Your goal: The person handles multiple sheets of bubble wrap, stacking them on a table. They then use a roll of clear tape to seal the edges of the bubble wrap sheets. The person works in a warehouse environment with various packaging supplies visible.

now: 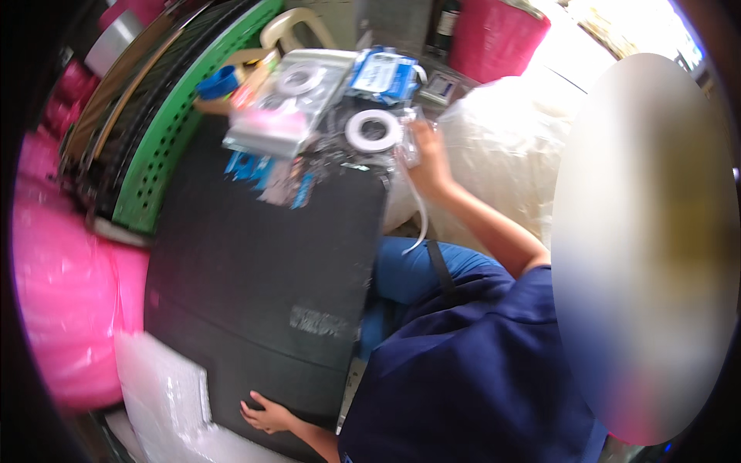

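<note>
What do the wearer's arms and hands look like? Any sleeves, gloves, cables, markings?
Navy top; the right sleeve is short and plain, ending above the elbow. Both forearms bare. Left hand and right hand ungloved. No cables, wristbands or markings visible on either arm; blur hides finer detail, especially at the right fingers.

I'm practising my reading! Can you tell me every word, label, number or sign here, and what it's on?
I can't quote any; none is clear enough:
Blue-and-white packet: print, too blurred to read.
Black work surface: pale printed block, too blurred.
Dark bottle: label, too small.
Small flat item beside the packet: possible print, too small to tell.
</note>
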Demonstrator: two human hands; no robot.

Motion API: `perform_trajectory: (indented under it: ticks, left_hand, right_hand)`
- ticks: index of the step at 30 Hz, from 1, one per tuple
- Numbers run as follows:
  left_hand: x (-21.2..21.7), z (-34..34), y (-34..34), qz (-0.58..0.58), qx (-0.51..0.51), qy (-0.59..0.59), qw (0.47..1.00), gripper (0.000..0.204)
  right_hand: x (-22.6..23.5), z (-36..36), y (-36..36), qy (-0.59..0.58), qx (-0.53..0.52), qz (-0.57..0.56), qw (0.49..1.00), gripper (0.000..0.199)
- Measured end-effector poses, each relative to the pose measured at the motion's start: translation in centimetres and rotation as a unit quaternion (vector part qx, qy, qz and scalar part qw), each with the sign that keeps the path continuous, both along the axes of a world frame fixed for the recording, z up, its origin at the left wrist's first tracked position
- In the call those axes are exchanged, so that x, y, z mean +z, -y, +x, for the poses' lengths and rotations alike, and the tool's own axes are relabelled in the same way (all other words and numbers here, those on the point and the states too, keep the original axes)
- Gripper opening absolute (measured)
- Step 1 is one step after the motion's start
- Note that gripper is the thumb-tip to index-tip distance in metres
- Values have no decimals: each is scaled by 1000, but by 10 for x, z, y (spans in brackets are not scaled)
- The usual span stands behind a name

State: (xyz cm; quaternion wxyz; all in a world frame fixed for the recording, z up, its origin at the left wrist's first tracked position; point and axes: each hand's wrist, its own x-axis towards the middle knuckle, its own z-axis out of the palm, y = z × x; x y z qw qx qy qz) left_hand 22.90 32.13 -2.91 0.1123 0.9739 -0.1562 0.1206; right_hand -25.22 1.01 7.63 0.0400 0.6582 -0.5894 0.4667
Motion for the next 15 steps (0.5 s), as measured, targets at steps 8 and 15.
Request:
perform_trajectory:
  ticks: [8, 15]
  left_hand:
    - [-29, 28, -21, 16, -25, 19, 999, 55]
    - [-73, -2, 5, -18, 130, 101, 986, 55]
  right_hand:
    - [-44, -365, -165, -71, -569, 248, 781, 36]
    - [-129, -342, -147, 35, -518, 439, 733, 68]
